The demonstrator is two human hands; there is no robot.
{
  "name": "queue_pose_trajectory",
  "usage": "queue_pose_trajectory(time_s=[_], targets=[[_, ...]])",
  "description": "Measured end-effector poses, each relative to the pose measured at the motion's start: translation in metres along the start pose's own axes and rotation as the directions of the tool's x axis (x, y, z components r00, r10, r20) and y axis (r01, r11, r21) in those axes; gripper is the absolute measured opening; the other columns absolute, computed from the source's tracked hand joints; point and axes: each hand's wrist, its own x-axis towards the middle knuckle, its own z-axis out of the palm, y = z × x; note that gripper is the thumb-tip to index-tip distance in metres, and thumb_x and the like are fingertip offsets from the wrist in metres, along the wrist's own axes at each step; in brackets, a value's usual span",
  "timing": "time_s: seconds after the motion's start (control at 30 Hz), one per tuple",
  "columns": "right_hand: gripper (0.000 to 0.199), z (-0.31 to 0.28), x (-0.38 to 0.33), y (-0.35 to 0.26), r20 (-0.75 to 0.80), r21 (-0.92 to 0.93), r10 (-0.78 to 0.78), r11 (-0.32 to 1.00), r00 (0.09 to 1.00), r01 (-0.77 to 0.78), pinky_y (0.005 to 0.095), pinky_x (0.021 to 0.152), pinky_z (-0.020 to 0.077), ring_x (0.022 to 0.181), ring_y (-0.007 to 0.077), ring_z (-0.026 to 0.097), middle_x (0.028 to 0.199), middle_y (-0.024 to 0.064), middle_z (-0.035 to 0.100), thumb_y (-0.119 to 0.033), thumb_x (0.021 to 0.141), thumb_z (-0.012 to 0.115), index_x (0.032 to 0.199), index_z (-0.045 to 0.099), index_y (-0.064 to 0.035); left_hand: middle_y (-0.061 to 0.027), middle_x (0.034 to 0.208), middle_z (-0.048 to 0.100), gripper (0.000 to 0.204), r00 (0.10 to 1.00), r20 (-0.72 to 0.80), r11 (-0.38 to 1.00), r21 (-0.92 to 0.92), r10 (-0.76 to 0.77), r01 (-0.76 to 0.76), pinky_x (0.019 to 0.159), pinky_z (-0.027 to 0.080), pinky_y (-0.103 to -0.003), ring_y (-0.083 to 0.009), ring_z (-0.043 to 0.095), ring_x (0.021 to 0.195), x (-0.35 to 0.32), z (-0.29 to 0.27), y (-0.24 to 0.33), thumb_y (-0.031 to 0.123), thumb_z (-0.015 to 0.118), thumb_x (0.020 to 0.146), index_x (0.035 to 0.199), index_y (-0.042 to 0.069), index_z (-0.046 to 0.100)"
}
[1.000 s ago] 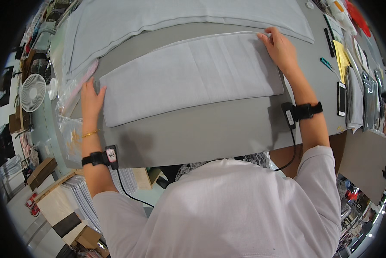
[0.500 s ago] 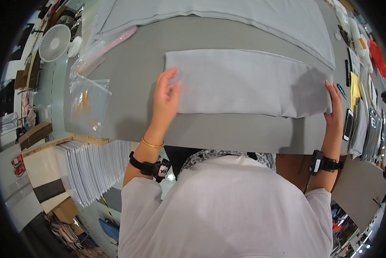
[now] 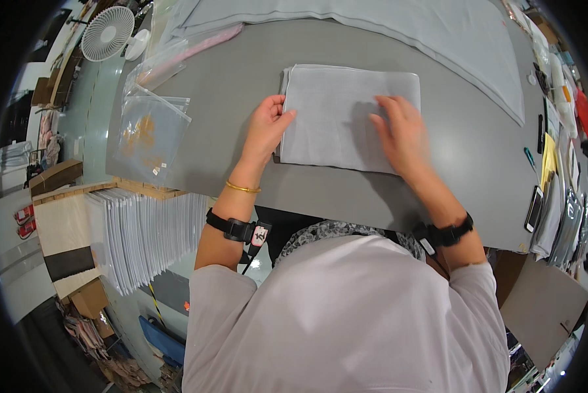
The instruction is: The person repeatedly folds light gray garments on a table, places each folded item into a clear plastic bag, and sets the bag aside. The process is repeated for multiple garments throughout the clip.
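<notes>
A pale grey cloth point(image 3: 336, 105), folded into a rectangle of several layers, lies flat on the grey table point(image 3: 241, 78). My left hand point(image 3: 266, 128) rests at the cloth's left edge, fingers touching its folded side. Flat on top of the cloth's right half presses my right hand point(image 3: 402, 134), fingers spread and slightly blurred. Neither hand grips anything. Both wrists wear black bands, and the left wrist also has a thin gold bangle.
A large grey sheet point(image 3: 399, 26) lies across the far side of the table. Clear plastic bags point(image 3: 146, 124) lie at the left edge. A white fan point(image 3: 107, 33) stands far left. Pens, phones and papers point(image 3: 549, 164) line the right edge. A stack of white packets point(image 3: 137, 239) sits below left.
The long cloth strip has been folded in from both ends into a compact rectangle. My hands came together from the strip's ends onto the folded piece.
</notes>
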Motion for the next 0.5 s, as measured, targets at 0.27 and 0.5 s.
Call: queue_pose_trajectory(time_s=[0.27,0.5], targets=[[0.057,-0.005,-0.023,0.022,-0.015,-0.068,-0.072,0.995,0.997,0.070,0.0466,0.116,0.0389,0.146,0.0361,0.042,0.156,0.0172,0.048,-0.030,0.099,0.068,0.145,0.052,-0.0010,-0.0053,0.124,0.063,0.035,0.985,-0.171,0.998,-0.055,0.018,-0.027,0.098,0.045,-0.028,-0.0112,0.056,0.111,0.001,-0.015,-0.016,0.013,0.053,0.104,0.137,0.004,0.047],[0.083,0.007,-0.010,0.031,0.094,-0.315,-0.138,0.935,0.986,0.161,0.0484,0.125,0.0261,0.152,0.0374,0.033,0.160,0.0230,0.040,-0.055,0.096,0.063,0.151,0.045,0.0043,-0.0157,0.137,0.056,0.043,0.921,-0.178,0.506,0.862,0.345,-0.023,0.102,0.047,-0.037,-0.0267,0.058,0.119,-0.009,-0.013,0.035,0.020,0.063,0.100,0.137,0.004,0.049]])
